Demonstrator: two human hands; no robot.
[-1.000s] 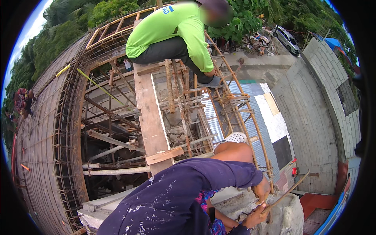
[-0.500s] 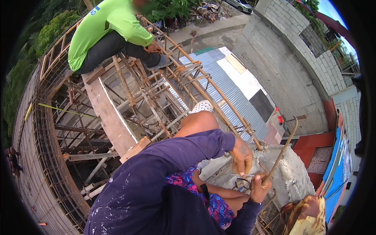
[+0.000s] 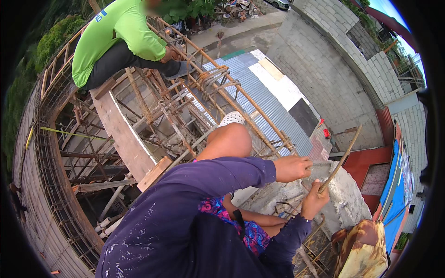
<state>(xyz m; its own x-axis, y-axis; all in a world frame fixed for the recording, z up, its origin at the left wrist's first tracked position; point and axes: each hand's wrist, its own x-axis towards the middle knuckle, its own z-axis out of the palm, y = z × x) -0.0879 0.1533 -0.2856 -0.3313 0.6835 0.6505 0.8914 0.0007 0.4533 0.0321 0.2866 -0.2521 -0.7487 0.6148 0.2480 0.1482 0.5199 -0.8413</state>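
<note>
My right hand (image 3: 315, 202) is closed around the lower end of a rusty brown rod (image 3: 342, 160), which slants up and to the right. Just above and to the left of it, my left hand (image 3: 292, 167) is in the air with its fingers drawn together at the tips. Whatever those fingers may hold is too small to make out. Both hands are in front of a rough grey concrete block (image 3: 345, 190). Short bent bars (image 3: 287, 208) stick out beside it, below my left hand.
A co-worker in a green shirt (image 3: 109, 39) squats at the upper left beside a long rebar cage (image 3: 222, 81). A wooden plank (image 3: 123, 134) spans scaffolding. Corrugated roofing (image 3: 266, 116) lies below. A stained yellow-brown bag (image 3: 364, 250) sits at the lower right.
My left hand has risen away from my right hand; the thin shiny piece between them no longer shows. The right hand and rod have shifted slightly up and right.
</note>
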